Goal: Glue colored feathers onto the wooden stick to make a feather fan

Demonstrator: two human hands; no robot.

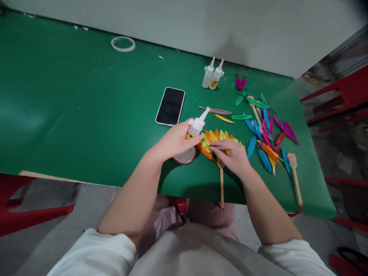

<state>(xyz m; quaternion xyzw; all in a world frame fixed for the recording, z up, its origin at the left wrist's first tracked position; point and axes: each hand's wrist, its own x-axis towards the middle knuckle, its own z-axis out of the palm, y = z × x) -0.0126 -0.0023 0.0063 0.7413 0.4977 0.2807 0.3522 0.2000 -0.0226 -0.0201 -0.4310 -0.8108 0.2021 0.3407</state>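
Observation:
My left hand (181, 136) is wrapped round a white glue bottle (196, 126), its long nozzle pointing up and to the right. Pinched in my right hand (234, 157) is a pair of tweezers (221, 147), tips over the feathers of a fan. The feather fan (216, 135) is orange and yellow, with a wooden handle (221, 186) that reaches past the table's front edge. My right hand hides part of its feathers. Below my left hand lies a round dish (185, 156) with a dark red rim, partly covered by the hand.
On the green table (86, 115) lie a phone (170, 106) and a ring of clear tape (123, 44). Two more glue bottles (213, 78) stand at the back. Loose coloured feathers (263, 134) and a wooden-handled piece (294, 176) lie right. Red chairs (342, 92) flank the table.

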